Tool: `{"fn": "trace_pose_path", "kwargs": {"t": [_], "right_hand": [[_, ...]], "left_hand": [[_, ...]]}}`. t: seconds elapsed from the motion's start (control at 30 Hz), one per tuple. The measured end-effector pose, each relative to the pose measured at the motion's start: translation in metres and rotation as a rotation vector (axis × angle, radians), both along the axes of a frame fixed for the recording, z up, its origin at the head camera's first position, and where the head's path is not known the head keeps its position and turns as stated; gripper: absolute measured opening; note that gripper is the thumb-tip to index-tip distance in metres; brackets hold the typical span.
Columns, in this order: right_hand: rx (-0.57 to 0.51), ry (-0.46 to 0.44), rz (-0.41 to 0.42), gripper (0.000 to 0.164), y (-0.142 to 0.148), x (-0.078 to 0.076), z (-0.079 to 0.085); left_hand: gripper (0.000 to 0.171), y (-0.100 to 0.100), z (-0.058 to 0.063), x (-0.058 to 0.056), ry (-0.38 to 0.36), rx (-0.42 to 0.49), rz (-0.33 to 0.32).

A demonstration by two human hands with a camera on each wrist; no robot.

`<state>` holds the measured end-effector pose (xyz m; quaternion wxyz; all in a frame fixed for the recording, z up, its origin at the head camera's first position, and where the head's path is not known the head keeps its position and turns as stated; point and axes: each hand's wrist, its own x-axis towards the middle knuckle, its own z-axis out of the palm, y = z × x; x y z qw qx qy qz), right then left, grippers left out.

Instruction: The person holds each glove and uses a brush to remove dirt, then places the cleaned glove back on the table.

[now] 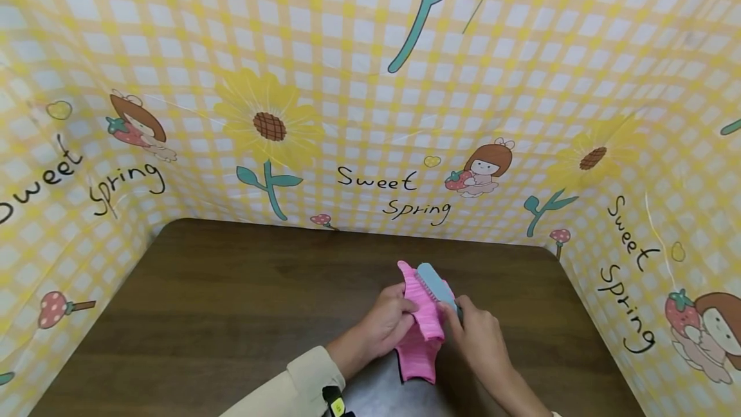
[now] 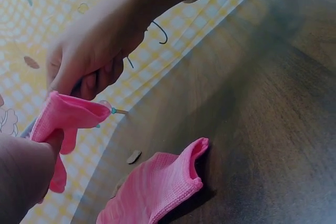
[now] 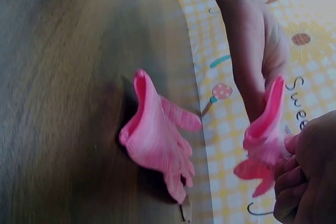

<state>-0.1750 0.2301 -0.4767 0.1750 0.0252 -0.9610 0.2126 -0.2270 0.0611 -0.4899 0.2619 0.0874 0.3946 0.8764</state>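
In the head view my left hand (image 1: 383,324) grips a pink knitted glove (image 1: 429,325), held up above the table. My right hand (image 1: 482,334) holds a light blue brush (image 1: 435,283) by its handle end. The brush's bristle side lies along the glove's finger part. A second pink glove (image 1: 418,363) rests on the table below, partly hidden by the raised one. From the left wrist, this lying glove (image 2: 157,184) shows its open cuff. In the right wrist view the raised glove (image 3: 265,129) hangs between both hands, and the brush is mostly hidden.
The dark brown wooden table (image 1: 231,301) has a patterned yellow-checked cloth (image 1: 359,121) standing round its back and sides. A small pale piece (image 2: 134,156) lies near the table's edge by the lower glove; its kind is unclear.
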Motion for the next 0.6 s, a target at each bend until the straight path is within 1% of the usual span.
{"fn": "trace_pose_path", "kwargs": {"t": [0.1,0.23,0.33,0.43,0.6], "right_hand": [[0.004,-0.001,-0.021,0.027,0.003,-0.001,0.0],[-0.01,-0.018,-0.037,0.03,0.007,-0.002,0.001],[-0.03,-0.036,-0.06,0.032,0.01,-0.003,0.001],[-0.049,-0.064,-0.085,0.033,0.012,-0.005,0.002],[-0.101,-0.13,-0.116,0.041,0.015,-0.009,0.007]], "left_hand": [[0.061,0.0,-0.001,0.001,0.023,-0.003,0.0],[0.061,0.001,-0.001,0.003,0.021,-0.007,0.009],[0.061,0.001,-0.001,0.005,0.013,-0.005,0.011],[0.06,0.0,-0.001,0.006,0.022,-0.007,0.013],[0.055,-0.001,0.0,0.005,0.016,-0.014,0.065]]}}
